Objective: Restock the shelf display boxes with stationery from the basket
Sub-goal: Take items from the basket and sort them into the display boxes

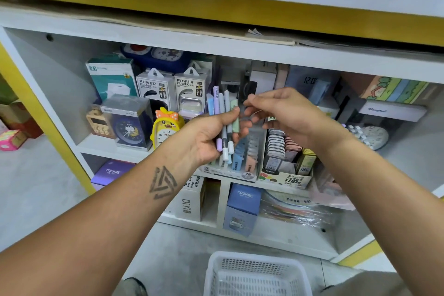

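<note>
Here the left hand (209,138) grips a bunch of pastel pens (224,122), fingers curled round their middles; the pens stand roughly upright, blue, purple, grey and green, their lower ends poking out below the palm; the right hand (283,115) is just beside them on the right, fingers bent toward the bunch, fingertips (249,98) near the green pen, though whether they pinch anything I cannot tell, since the spot is blurred; both hands are raised in front of the middle shelf (101,144); behind and below the hands, on that shelf, sits a display box (240,173) marked 2B with pastel items standing in rows; just right of it a second box (286,178) holds dark and pink cases; left of the hands stand a yellow duck clock (165,127), a blue clock (129,125) in a clear case and two power bank packs (173,89) farther back; the white basket (257,274) sits on the floor, near, at the bottom edge.
</note>
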The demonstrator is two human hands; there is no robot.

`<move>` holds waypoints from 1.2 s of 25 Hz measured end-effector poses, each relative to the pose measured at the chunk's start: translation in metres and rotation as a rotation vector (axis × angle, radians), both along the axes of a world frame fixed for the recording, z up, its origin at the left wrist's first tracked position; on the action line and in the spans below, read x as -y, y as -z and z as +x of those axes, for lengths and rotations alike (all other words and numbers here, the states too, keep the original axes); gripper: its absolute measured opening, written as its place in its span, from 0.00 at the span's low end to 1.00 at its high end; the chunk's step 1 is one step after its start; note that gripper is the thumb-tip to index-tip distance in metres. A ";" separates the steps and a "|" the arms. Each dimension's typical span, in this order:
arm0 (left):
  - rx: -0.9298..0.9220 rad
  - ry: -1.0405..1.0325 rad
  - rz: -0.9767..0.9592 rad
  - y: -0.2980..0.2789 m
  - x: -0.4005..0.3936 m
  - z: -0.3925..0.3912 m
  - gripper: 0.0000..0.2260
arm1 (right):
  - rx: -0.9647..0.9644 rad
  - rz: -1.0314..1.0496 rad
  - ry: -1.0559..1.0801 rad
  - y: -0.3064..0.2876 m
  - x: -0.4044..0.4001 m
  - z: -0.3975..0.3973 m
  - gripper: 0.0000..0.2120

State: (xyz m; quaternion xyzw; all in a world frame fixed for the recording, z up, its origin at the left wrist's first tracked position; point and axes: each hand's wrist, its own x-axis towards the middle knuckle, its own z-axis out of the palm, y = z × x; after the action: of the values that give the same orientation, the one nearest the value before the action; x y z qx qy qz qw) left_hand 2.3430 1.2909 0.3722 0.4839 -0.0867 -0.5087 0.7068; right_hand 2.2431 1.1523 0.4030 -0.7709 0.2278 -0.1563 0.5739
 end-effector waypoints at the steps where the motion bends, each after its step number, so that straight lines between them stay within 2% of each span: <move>1: 0.011 0.011 0.003 0.000 0.002 -0.003 0.09 | -0.029 0.023 -0.038 0.001 -0.002 -0.003 0.10; 3: 0.022 0.022 0.007 -0.001 0.005 -0.008 0.10 | -0.040 0.060 -0.057 0.006 -0.003 -0.004 0.09; 6: 0.020 0.060 -0.003 -0.003 0.007 -0.012 0.08 | 0.019 0.157 0.039 0.008 -0.001 -0.004 0.05; 9: 0.020 0.133 -0.013 -0.004 0.005 -0.015 0.13 | 0.055 0.267 0.092 0.009 0.003 -0.005 0.03; 11: 0.027 0.133 -0.017 -0.004 0.004 -0.015 0.14 | 0.061 0.268 0.098 0.009 0.004 -0.004 0.04; 16: 0.016 0.063 0.009 -0.003 0.003 -0.011 0.08 | 0.137 0.191 0.098 0.008 0.004 -0.003 0.07; 19: 0.099 -0.015 0.097 0.004 0.007 -0.007 0.04 | 0.096 0.199 0.048 0.010 0.005 -0.004 0.08; 22: 0.046 -0.068 0.087 0.004 0.008 -0.001 0.07 | 0.014 -0.038 0.005 0.017 0.005 -0.004 0.08; 24: 0.012 -0.075 0.065 0.002 0.005 0.003 0.07 | 0.048 -0.129 -0.018 0.020 0.004 -0.001 0.06; 27: -0.018 -0.074 0.040 0.000 -0.001 0.011 0.06 | 0.133 -0.145 -0.020 0.020 0.003 0.004 0.03; 30: 0.066 -0.066 0.073 0.000 -0.007 0.017 0.03 | 0.132 -0.138 -0.054 0.021 -0.001 0.010 0.06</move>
State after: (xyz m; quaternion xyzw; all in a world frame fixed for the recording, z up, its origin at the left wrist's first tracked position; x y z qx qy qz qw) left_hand 2.3603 1.2983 0.3727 0.5286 -0.0752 -0.4715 0.7018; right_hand 2.2535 1.1529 0.3820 -0.8024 0.1572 -0.2066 0.5373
